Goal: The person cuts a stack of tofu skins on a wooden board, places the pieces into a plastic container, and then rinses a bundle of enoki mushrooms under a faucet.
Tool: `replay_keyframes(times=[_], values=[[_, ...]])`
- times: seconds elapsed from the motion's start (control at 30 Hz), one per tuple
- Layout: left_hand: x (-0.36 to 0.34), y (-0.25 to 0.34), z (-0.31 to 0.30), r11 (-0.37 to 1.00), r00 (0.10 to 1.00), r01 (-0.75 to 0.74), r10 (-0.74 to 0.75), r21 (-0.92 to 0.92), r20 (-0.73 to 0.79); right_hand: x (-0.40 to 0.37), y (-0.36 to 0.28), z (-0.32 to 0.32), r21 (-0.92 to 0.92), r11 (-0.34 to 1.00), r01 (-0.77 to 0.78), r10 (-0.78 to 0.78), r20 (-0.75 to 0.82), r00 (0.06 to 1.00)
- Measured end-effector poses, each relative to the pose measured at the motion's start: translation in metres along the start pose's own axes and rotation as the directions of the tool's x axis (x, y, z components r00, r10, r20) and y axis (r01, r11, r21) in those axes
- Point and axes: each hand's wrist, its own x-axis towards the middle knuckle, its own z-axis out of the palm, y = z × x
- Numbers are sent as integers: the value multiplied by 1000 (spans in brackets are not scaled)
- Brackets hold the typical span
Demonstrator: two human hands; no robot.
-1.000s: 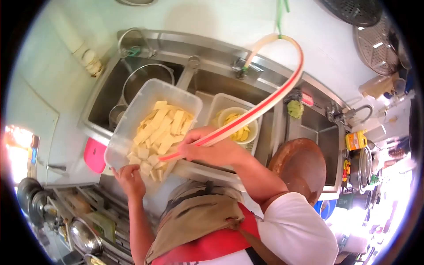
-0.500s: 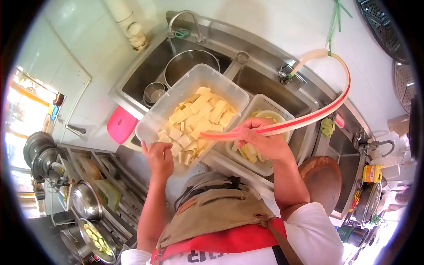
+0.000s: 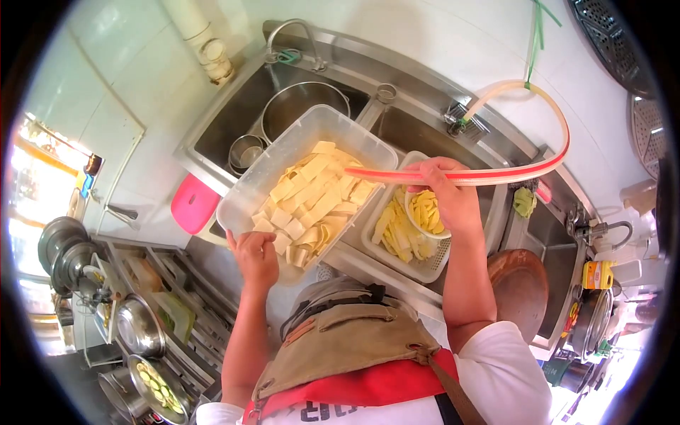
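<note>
My left hand [image 3: 253, 258] grips the near-left corner of a translucent plastic bin [image 3: 237, 195], its fingers curled at the rim. Pale yellow flat strips and squares of food [image 3: 312, 195], resembling tofu sheets, fill the bottom of the bin. In my right hand [image 3: 448, 195] is a clear hose with a red stripe [image 3: 520, 176], fingers wrapped around it close to its end. That end points left over the food. Below my right hand, a white plastic basket [image 3: 427, 271] contains yellow cut pieces [image 3: 397, 230] and a white bowl of more yellow pieces, partly hidden by the hand.
Behind the bin, a steel sink [image 3: 216, 134] contains a large pot [image 3: 304, 106] and a smaller one [image 3: 246, 150]. The hose loops from a tap [image 3: 457, 122], hung by a green tie. A brown round board [image 3: 520, 290] leans at right; a pink container [image 3: 195, 202] stands left.
My right hand has moved up, away from me, and slightly right, carrying the hose; its end has shifted toward the bin's far right side. More of the basket shows. My left hand stays at the rim.
</note>
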Motion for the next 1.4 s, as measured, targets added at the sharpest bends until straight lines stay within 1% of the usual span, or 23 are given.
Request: replay_keyframes(times=[0.1,0.2,0.3,0.7,0.8,0.9,1.0,1.1,1.2,1.3,1.4], values=[[-1,0,1,1000,1000,-2,2,-16,-2,1,0,-2,-9,1000,-8,8,-8,1000],[0,1,-1,1000,1000,6,-6,-22,2,3,0,-3,42,998,-53,52,14,999],[0,1,0,1000,1000,13,-13,-25,-1,3,3,-4,-15,999,-34,34,33,999],[-1,1,-1,1000,1000,6,-6,-4,9,0,4,-2,17,998,-63,62,51,997],[0,2,0,1000,1000,12,-12,14,10,-1,5,-2,17,997,-75,73,83,994],[1,4,-1,1000,1000,14,-14,27,-2,-1,13,-5,62,992,-110,105,81,991],[2,4,-2,999,1000,-11,12,37,-23,-4,9,0,-46,996,-81,85,85,993],[2,3,-2,999,999,-20,21,38,-26,-11,12,3,-35,993,-112,116,160,980],[1,3,0,999,1000,-11,12,36,-25,-20,13,19,57,987,-153,128,313,941],[2,3,0,1000,1000,-6,6,29,-24,-28,2,39,-5,989,-147,135,430,892],[1,0,1,1000,1000,0,0,27,-18,-30,10,49,-33,988,-148,146,483,863]])
